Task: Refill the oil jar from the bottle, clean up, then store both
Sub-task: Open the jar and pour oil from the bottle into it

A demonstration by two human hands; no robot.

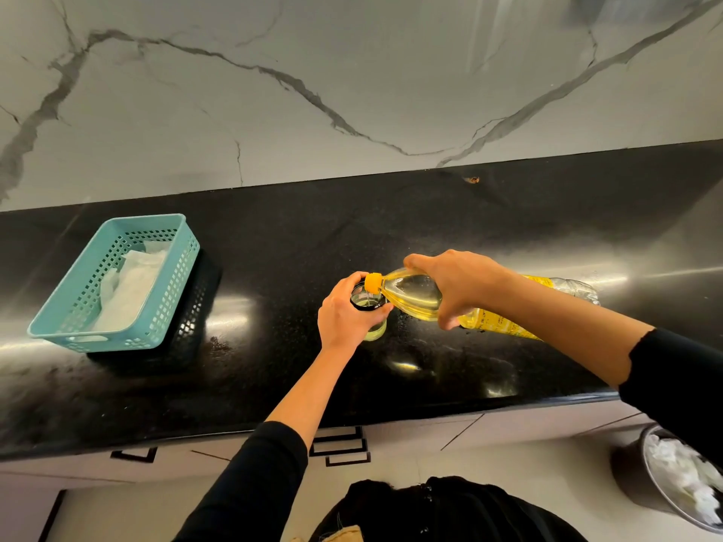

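1. The left hand (344, 312) wraps from above round the oil jar (376, 331), which stands on the black counter (313, 228).
2. The right hand (455, 287) clasps the bottle (414, 294), which is tipped almost flat with its yellow-topped neck over the jar's mouth.
3. Well left of both grips, a teal basket (174, 283) holds white paper (129, 287).
4. The yellow label (497, 322) behind the right hand carries dark print too small to read.

A basket (172, 295) sits on the counter (430, 213) toward its left end, with tissue (129, 283) in it. Near the counter's middle, the left hand (344, 314) grips a standing jar (374, 331). To its right, the right hand (457, 283) holds a tipped bottle (414, 293), mouth over the jar. A bin (632, 479) stands below the front edge, far right.
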